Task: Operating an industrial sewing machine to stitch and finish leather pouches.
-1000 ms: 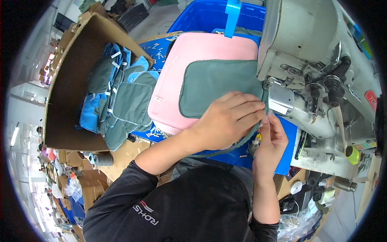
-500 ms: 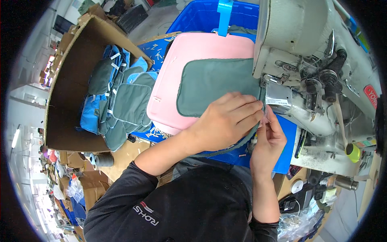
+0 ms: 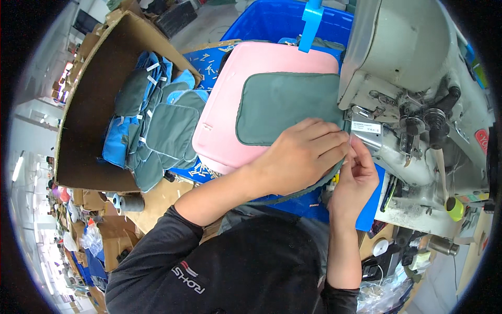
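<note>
A dark green fabric piece with rounded corners lies flat on a pink panel. Its right edge reaches under the head of a sewing machine. My left hand bears down on the near right part of the fabric, fingers together and curled at its edge. Close beside those fingertips, my right hand pinches thumb against forefinger. Something thin and pale shows at that pinch, too small to name. A narrow green strip curves below my left wrist. The needle area is mostly hidden.
At left, an open cardboard box stands by a heap of green and blue fabric pieces with white tags. Behind the panel are a blue bin and a bright blue bracket. Thread spools lie lower left.
The whole view has shifted slightly, with the machine appearing farther right. Both hands keep close together at the fabric's right edge, and my right fingers have curled in a little more.
</note>
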### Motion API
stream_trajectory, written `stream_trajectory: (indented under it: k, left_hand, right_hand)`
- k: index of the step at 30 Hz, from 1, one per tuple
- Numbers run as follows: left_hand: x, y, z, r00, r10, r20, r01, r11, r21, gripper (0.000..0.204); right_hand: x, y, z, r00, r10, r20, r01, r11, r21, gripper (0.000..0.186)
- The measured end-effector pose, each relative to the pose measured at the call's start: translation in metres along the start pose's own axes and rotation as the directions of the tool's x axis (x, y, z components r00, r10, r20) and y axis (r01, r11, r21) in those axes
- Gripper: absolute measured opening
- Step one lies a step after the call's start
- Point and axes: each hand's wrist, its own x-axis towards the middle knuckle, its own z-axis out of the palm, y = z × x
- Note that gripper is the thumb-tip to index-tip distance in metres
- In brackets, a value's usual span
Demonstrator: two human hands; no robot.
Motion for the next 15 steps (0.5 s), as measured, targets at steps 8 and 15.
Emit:
stream_trajectory:
  k: [8, 15]
  left_hand:
    - [0.0, -0.004, 0.003, 0.998, -0.037, 0.05, 0.04, 0.997, -0.061, 0.03]
    - [0.007, -0.006, -0.011, 0.987, -0.085, 0.135, 0.085, 0.996, 0.003, 0.033]
  right_hand:
    - [0.009, -0.002, 0.001, 1.0, -0.001, 0.018, 0.0, 0.999, 0.052, 0.019]
    - [0.017, 0.001, 0.003, 0.998, -0.055, 0.015, 0.055, 0.996, -0.073, 0.009]
